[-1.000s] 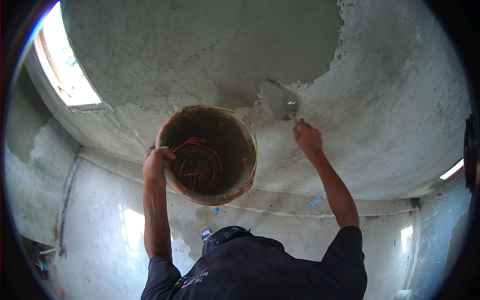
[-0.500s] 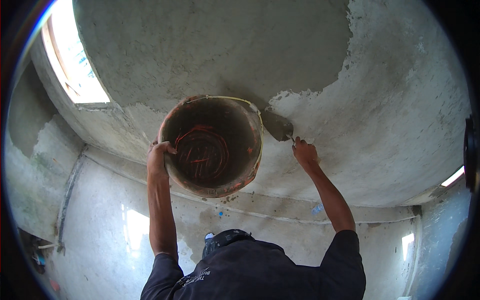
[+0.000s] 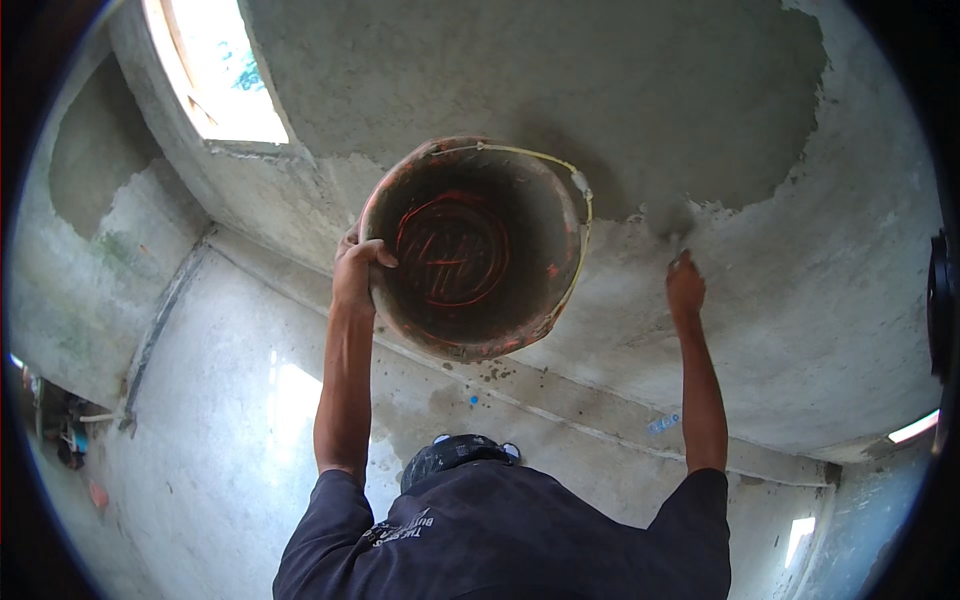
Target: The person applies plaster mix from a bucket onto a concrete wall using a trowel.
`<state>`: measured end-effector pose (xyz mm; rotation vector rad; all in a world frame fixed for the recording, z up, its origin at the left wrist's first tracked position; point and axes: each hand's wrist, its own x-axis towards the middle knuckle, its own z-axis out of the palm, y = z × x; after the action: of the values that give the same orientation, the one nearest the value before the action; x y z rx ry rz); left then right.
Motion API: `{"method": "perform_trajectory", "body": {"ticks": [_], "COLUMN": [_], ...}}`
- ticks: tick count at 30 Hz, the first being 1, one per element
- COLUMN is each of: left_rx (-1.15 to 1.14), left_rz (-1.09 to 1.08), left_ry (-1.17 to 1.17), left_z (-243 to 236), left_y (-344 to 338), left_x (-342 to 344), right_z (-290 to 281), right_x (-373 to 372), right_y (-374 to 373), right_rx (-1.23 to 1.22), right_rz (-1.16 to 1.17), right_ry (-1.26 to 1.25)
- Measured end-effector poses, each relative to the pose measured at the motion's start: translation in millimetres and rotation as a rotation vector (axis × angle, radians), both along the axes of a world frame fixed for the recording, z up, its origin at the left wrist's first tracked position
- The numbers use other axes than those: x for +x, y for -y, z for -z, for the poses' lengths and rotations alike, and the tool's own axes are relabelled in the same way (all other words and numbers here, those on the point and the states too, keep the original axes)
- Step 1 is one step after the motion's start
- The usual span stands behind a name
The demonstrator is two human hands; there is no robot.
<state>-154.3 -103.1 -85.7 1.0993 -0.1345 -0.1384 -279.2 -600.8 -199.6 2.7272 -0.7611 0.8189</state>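
My left hand (image 3: 358, 268) is closed on the left rim of a worn bucket (image 3: 470, 250), the thumb hooked inside. The bucket is tilted so its mouth faces me; thin mortar smears and orange scratch marks show on its inner base. A pale wire handle (image 3: 588, 225) hangs round its right side. Out to the right, my right hand (image 3: 685, 287) is wrapped round the handle of a trowel (image 3: 668, 217). Its blade, blurred by motion, is at the lower edge of a darker wet plaster patch (image 3: 600, 90) on the wall.
Lighter bare wall (image 3: 800, 290) surrounds the wet patch. A window opening (image 3: 225, 75) is at the upper left. On the floor lie a clear plastic bottle (image 3: 662, 424), a blue cap (image 3: 474, 400) and dark mortar drops (image 3: 495, 372). Cluttered items (image 3: 70, 430) stand at the far left.
The trowel and my right hand have moved right and up along the plaster's lower edge. The bucket, still held by my left hand, has shifted up and right in view.
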Motion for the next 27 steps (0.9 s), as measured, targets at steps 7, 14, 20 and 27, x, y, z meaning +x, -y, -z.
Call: {"method": "perform_trajectory", "body": {"ticks": [7, 14, 20, 27], "left_rx": [-0.006, 0.077, 0.146, 0.271], "left_rz": [-0.023, -0.005, -0.012, -0.010], "left_ry": [0.057, 0.166, 0.241, 0.373], "left_z": [-12.5, -12.4, -11.5, -16.8], "left_y": [-34.1, -50.4, -55.5, -53.5], "left_x": [8.5, 12.6, 4.1, -17.4], "right_z": [-60.9, -132.4, -103.3, -59.7], "right_x": [-52.2, -69.2, -1.8, 46.2], "right_y": [-133.4, -231.7, -321.4, -359.4], "right_rx": [1.191, 1.964, 2.305, 2.559], "right_rz": [-0.189, -0.497, -0.462, -0.378], "right_ry": [0.024, -0.013, -0.174, 0.089]}}
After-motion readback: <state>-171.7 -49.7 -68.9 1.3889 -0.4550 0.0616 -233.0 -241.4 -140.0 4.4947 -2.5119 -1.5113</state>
